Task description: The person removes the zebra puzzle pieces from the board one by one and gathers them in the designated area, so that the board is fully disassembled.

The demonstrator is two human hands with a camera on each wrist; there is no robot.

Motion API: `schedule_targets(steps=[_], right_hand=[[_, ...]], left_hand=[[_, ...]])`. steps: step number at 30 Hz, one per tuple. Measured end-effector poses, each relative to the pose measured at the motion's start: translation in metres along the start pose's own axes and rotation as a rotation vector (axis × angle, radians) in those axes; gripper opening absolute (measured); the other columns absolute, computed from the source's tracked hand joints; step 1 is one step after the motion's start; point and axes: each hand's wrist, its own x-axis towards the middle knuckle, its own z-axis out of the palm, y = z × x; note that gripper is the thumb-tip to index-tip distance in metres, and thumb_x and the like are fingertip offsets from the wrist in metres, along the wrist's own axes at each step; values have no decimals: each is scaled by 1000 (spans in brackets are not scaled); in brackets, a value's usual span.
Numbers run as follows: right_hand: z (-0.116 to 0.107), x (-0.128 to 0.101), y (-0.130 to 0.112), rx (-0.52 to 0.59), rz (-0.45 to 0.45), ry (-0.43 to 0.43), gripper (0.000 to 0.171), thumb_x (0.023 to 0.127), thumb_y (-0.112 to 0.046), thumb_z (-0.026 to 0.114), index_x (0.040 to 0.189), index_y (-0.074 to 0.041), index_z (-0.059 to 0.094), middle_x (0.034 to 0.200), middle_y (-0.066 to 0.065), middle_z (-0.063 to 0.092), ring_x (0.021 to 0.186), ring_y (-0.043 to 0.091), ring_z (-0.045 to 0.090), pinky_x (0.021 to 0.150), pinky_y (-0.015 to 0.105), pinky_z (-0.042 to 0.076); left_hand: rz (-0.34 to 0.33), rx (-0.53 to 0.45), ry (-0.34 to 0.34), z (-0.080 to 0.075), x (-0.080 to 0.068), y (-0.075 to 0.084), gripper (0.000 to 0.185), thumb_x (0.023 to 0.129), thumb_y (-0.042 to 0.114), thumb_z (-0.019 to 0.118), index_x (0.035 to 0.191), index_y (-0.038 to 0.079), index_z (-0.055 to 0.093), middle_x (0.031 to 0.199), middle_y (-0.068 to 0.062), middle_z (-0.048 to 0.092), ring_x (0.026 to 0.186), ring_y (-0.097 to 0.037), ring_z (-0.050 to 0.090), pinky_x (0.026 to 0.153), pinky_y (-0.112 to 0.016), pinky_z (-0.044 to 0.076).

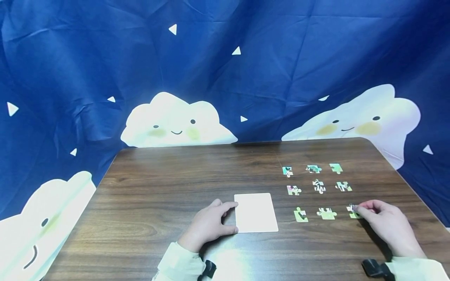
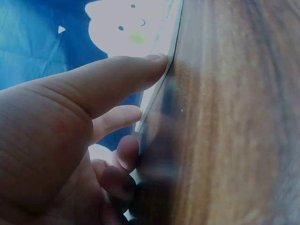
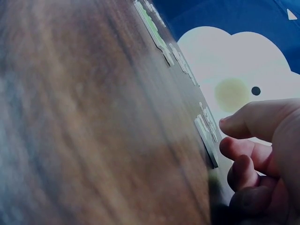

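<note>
A square white board [image 1: 256,213] lies on the wooden table. At its left edge is my left hand [image 1: 212,222], thumb and index finger spread apart and touching the edge near two corners. The left wrist view has the thumb [image 2: 126,75] straight along the rim, the other fingers loosely bent. To the right, my right hand [image 1: 390,222] hovers its thumb and index finger over the nearest right jigsaw piece [image 1: 352,214], covering part of it. In the right wrist view that jigsaw piece [image 3: 206,143] lies flat, with the fingertips close beside it.
Several other jigsaw pieces lie spread in three rows right of the board, among them a green corner piece [image 1: 336,168], a pink-and-white piece [image 1: 293,190] and a green edge piece [image 1: 327,213]. Behind the table [image 1: 151,187] hangs a blue curtain [image 1: 211,70] printed with clouds.
</note>
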Motion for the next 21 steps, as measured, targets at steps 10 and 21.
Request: schedule_targets(steps=[10,21], right_hand=[[2,-1,0,26,35,97,32,86,-39,61,87,-7,66,71,-2,61,60,4,45,57,27,29],[17,-4,-42,170,-59,540,13,79,-22,68,82,-9,68,67,-12,52,59,-7,42,59,13,28]], left_hand=[[2,-20,-5,0,0,1,68,67,51,74,129,33,53,84,9,45,59,-8,42,52,-26,35],[61,-287,126,6,-2,-17,51,81,34,68,128,21,53,82,8,53,59,-6,43,57,-22,38]])
